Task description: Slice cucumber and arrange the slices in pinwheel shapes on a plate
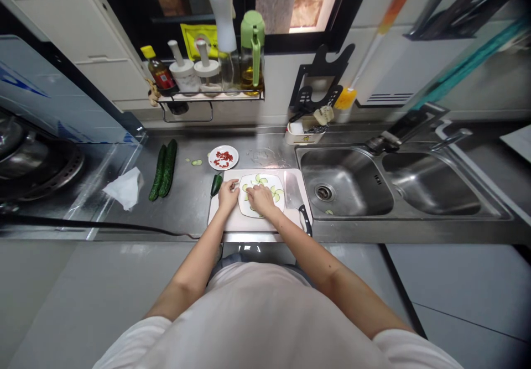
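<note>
Cucumber slices (276,193) lie on the white plate (245,205). Left hand (228,195) keeps a half-opened grip beside its rim; right hand (259,198) bends over slices, fingertips hidden, so I cannot tell its grip.

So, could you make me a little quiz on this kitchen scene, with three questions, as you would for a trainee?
1. What lies at the right side of the cutting board?
A) a ladle
B) a broad-bladed knife
C) a whisk

2. True or false: the two whole cucumbers lie to the right of the cutting board.

3. Which hand reaches over the middle of the square plate that holds pale green slices?

Key:
1. B.
2. False; the two whole cucumbers lie to its left.
3. The right hand.
</note>
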Tool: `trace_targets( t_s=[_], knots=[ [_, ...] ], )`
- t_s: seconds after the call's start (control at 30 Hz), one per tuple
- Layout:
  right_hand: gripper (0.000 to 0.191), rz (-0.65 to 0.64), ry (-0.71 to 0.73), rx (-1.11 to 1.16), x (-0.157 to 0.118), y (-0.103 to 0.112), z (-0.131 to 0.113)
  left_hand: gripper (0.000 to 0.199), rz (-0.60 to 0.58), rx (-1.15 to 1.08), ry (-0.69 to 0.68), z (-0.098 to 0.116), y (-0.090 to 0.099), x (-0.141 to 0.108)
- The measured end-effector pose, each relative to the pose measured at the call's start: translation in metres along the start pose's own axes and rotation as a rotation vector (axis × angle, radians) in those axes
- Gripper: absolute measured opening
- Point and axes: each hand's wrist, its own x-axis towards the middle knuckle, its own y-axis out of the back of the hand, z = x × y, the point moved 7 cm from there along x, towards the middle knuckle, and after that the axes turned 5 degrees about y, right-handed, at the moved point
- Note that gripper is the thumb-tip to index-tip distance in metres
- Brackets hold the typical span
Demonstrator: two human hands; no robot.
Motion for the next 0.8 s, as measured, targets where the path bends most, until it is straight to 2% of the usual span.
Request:
trace_targets(
  t_s=[0.17,0.3,0.57,0.8],
  knots=[
    [0.033,-0.015,0.036,-0.012,0.000,-0.004,-0.003,0.033,0.056,0.059,0.080,-0.012,0.014,0.003],
    [0.033,-0.019,0.039,-0.007,0.002,-0.007,-0.004,0.036,0.022,0.161,0.145,-0.019,0.020,0.005],
    [0.032,0.012,0.035,0.021,0.002,-0.007,-0.002,0.040,-0.089,0.469,0.184,-0.010,0.015,0.004],
    [0.033,0.101,0.006,0.117,-0.008,0.000,0.005,0.032,-0.083,0.496,0.159,-0.008,0.012,0.008]
  ],
)
